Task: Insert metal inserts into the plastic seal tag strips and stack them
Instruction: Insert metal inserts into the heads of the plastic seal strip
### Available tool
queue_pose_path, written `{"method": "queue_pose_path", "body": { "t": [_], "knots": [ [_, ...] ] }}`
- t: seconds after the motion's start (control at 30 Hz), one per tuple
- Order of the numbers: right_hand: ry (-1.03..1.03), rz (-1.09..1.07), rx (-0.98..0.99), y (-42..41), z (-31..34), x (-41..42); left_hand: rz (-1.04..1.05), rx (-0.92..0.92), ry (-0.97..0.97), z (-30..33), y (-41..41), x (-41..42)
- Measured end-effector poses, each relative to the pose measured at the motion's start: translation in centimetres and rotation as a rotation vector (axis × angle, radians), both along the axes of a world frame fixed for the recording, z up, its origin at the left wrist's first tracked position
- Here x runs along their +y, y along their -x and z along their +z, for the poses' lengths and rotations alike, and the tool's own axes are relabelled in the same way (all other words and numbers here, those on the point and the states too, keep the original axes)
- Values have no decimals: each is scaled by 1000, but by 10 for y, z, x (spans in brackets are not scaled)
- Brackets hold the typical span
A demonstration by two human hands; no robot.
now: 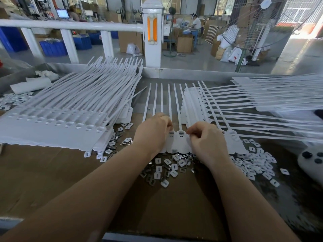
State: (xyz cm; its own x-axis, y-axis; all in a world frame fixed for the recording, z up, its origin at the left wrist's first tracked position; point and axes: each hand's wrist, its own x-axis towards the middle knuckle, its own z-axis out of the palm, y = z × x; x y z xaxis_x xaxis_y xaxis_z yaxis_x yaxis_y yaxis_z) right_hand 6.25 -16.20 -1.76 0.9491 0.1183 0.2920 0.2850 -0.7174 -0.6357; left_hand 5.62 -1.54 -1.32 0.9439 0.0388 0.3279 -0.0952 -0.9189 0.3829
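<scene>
At the far left of the brown cardboard-covered tabletop [52, 180] lie a white roll [31, 85] and a scatter of small white pieces [12, 100]. Just beside them a large stack of white seal tag strips [57, 123] rests with its tag heads toward the person and its tails fanned away toward a white railing [70, 26]. Loose metal inserts [114, 137] and small white caps [160, 169] are strewn along the stack's near edge and across the middle of the tabletop.

In the centre lies the strip being worked on [180, 142], its tails pointing away. The left hand [153, 135] rests over the strip's left tags with fingers curled down onto the sockets; its grip closes on the strip. The right hand [204, 138] sits just beside it on the strip's right tags, fingers curled and pinching at a socket; whether an insert is between the fingertips cannot be told.

To the right, another pile of strips [262, 100] spreads across the tabletop, with more white caps [253, 163] near it and a white controller-like object [311, 161] at the edge.

Beyond the railing and a white post [152, 41] is a workshop floor with blue crates [52, 47], cardboard boxes [183, 43], a standing fan [251, 23] and a seated person [196, 23] far back.
</scene>
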Motion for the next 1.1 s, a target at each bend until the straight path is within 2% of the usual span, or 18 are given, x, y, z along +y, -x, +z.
{"method": "queue_pose_path", "body": {
  "t": [0.13, 0.43, 0.7, 1.1],
  "knots": [
    [0, -1, -3, 0, 0, 0, 35, -32, 132, 0, 1, 3],
    [-1, -5, -12, 1, 1, -1, -15, -66, 113, -1, 6, 1],
    [-9, 2, -3, 1, 1, -1, -56, -87, -32, -3, 9, -1],
    [-4, -4, -8, 1, 2, 0, -122, 13, -239, -6, 17, 1]
  ]
}}
